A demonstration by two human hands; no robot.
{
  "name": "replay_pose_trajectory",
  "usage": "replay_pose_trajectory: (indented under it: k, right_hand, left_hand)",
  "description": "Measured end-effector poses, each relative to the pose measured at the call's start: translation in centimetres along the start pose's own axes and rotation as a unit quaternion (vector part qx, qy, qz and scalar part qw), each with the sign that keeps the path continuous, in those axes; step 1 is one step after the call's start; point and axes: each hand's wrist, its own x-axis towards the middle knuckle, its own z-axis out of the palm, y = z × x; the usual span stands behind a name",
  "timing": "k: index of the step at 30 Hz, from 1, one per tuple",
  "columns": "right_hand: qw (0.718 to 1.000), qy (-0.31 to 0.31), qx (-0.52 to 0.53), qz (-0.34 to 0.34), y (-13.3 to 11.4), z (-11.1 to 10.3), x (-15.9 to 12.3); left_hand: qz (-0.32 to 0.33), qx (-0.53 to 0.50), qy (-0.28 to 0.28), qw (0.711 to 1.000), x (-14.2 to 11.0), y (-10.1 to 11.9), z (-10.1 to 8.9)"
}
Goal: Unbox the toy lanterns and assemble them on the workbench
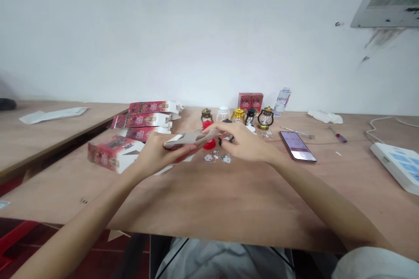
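Note:
My left hand (155, 152) is closed around a small cardboard box (185, 138), thumb along its near side. The box is held above the table, its pale inner flaps towards me and a little red print showing below. With thumb and fingers, my right hand (244, 141) pinches a flap at the box's right end. Just behind the hands stands a red mini lantern (209, 144), partly hidden by them. Small white and metal pieces (210, 157) lie on the table below.
Several red printed boxes (144, 120) with open white flaps lie at left. Behind my hands stand more mini lanterns (238, 115), two closed red boxes (250, 101) and a bottle (282, 101). A phone (298, 146), screwdriver (338, 136) and white device (397, 165) are at right.

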Motion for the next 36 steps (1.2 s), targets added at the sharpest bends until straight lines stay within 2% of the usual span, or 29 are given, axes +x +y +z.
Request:
replay_pose_trajectory:
  k: [3,7,8,10,12,13,16,18,20,22,24,27,30,32,34,36]
  right_hand:
    - [0.999,0.0,0.027,-0.044,0.0,-0.2,0.0]
    - [0.996,0.079,0.031,-0.04,0.0,-0.2,-0.1]
    - [0.994,0.101,0.027,-0.041,-0.1,-0.3,-0.2]
    - [0.989,0.144,0.002,-0.044,0.0,-0.4,-0.5]
    - [0.981,0.18,-0.048,-0.046,0.3,-0.7,-0.9]
    - [0.977,0.191,-0.08,-0.045,0.6,-0.8,-1.2]
    - [0.963,0.198,-0.182,-0.028,2.2,-1.0,-2.0]
    - [0.953,0.188,-0.239,0.003,3.8,-0.9,-2.5]
    - [0.943,0.175,-0.28,0.044,5.5,-0.7,-3.0]
    - [0.935,0.162,-0.304,0.087,7.1,-0.5,-3.6]
    - [0.934,0.14,-0.303,0.128,8.4,-0.3,-4.1]
    - [0.947,0.087,-0.257,0.17,9.4,-0.2,-4.8]
    - [0.961,0.056,-0.197,0.186,9.5,0.1,-5.2]
    - [0.965,0.066,-0.174,0.184,9.4,0.6,-5.5]
    - [0.967,0.097,-0.165,0.169,9.5,1.3,-5.8]
    - [0.964,0.156,-0.162,0.138,9.7,2.4,-6.2]
  left_hand:
    - [0.094,0.029,0.058,0.993,0.2,0.3,0.1]
    - [0.227,0.139,0.162,0.95,0.6,0.1,-1.5]
    - [0.241,0.179,0.195,0.934,0.8,-0.3,-2.3]
    - [0.222,0.272,0.243,0.904,1.0,-1.8,-3.8]
    - [0.181,0.351,0.25,0.884,1.0,-4.4,-5.0]
    - [0.154,0.378,0.242,0.88,0.8,-6.0,-5.3]
    - [0.065,0.405,0.119,0.904,-0.3,-11.4,-5.5]
    - [0.011,0.377,0.031,0.926,-1.3,-14.4,-5.2]
    - [-0.016,0.329,-0.03,0.944,-2.2,-16.3,-4.9]
    - [-0.03,0.283,-0.045,0.958,-2.7,-17.0,-4.9]
    - [-0.038,0.255,-0.038,0.966,-2.9,-17.0,-5.0]
    - [-0.037,0.239,-0.013,0.97,-2.5,-16.5,-5.1]
    - [-0.006,0.244,0.051,0.968,-1.8,-15.5,-4.6]
    - [0.03,0.252,0.12,0.96,-1.4,-14.1,-3.7]
    - [0.071,0.241,0.179,0.951,-1.2,-11.6,-2.2]
    - [0.112,0.2,0.185,0.956,-1.2,-8.1,-0.3]
